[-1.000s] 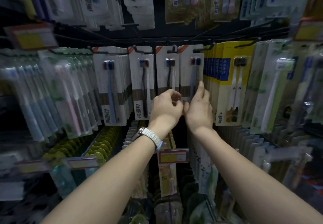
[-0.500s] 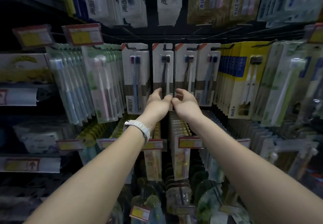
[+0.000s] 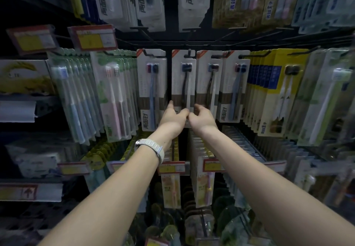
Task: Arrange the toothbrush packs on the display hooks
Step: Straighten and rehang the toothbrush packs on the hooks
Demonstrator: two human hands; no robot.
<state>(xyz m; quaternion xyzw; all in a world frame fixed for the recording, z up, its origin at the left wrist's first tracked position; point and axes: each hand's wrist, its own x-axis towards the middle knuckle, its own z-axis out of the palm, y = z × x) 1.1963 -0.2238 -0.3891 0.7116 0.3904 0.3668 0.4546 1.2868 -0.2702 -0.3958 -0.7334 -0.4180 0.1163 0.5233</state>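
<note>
Nearest, the left hand and right hand meet, fingers loosely curled, under the bottom edge of the white toothbrush pack on its display hook — whether either grips it I cannot tell. Best to steady the base and square it with the neighbouring pack — no tugging off the hook. Its printing is Chinese, too blurred to read.

I am reaching with my two hands, left and right, toward four front-facing white toothbrush packs hanging side by side; one wristwatch is sitting on my left wrist, and two yellow price tags are hanging above.
</note>
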